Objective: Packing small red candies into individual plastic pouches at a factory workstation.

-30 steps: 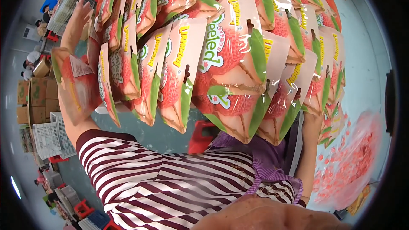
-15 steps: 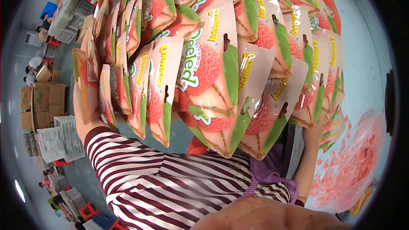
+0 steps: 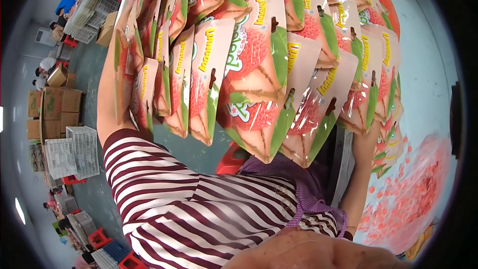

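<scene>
Neither hand shows plainly: the left forearm [image 3: 110,94] rises bare from a maroon-and-white striped sleeve [image 3: 164,189] along the left edge of a big fan of snack pouches [image 3: 254,65], and the hand itself is lost behind the outermost pouches near the top, so its grip cannot be told, though the arm appears to bear that side of the bundle. The right forearm [image 3: 359,169] comes up at lower right and disappears behind the pouches on that side; again, hand hidden, fingers not readable. The pouches are flat, glossy, pink-and-peach with red fruit pictures, green leaf shapes and yellow lettering, each with a hang-slot near its upper edge. They overlap like shingles, filling the upper middle of the view from left forearm to right, held up close under the camera. A purple checked apron [image 3: 308,194] with a frilled edge lies over the striped shirt below the bundle. A red stool [image 3: 231,159] peeks out beneath the lowest pouches. At lower right, on a pale blue surface [image 3: 428,69], sits a clear plastic bag [image 3: 413,194] of small pink-red pieces. Far left, well apart: stacked brown cardboard boxes [image 3: 52,109], white plastic crates [image 3: 72,152], and other people [image 3: 47,65] seated on the grey-green floor [image 3: 94,194].
</scene>
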`<state>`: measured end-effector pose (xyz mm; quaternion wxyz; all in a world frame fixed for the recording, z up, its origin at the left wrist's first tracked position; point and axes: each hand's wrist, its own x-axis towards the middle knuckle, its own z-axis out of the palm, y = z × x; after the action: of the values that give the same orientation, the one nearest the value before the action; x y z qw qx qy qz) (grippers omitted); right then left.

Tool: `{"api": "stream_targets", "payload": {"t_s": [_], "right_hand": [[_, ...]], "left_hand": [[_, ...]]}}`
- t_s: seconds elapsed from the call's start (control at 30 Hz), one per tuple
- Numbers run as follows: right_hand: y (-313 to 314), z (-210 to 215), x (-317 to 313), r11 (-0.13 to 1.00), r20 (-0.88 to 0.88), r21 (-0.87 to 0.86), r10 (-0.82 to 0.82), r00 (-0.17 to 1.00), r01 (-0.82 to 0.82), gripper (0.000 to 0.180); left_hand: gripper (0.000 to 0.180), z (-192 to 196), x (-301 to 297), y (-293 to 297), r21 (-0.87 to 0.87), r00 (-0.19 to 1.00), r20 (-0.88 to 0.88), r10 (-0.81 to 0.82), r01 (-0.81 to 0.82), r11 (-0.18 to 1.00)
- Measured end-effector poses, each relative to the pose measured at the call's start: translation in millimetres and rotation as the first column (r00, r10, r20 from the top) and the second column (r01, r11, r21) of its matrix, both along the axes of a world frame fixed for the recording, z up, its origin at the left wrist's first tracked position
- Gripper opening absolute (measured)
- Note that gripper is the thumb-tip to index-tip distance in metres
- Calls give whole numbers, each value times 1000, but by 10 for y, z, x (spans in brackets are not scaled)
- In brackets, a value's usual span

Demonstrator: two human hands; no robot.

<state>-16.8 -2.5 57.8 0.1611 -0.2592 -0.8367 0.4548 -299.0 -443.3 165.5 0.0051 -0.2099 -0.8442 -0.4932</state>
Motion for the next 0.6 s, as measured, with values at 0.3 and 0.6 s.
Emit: {"api": "stream_targets", "payload": {"t_s": [0.3, 0.6], "right_hand": [[182, -9, 93, 945, -250, -235, 169, 953, -229, 40], [20, 26, 291, 939, -312, -253, 149, 938, -234, 50]], "left_hand": [[82, 139, -862, -838, 85, 934, 341, 103, -140, 987], [48, -329, -1334, -1098, -173, 818, -314, 482, -548, 818]]}}
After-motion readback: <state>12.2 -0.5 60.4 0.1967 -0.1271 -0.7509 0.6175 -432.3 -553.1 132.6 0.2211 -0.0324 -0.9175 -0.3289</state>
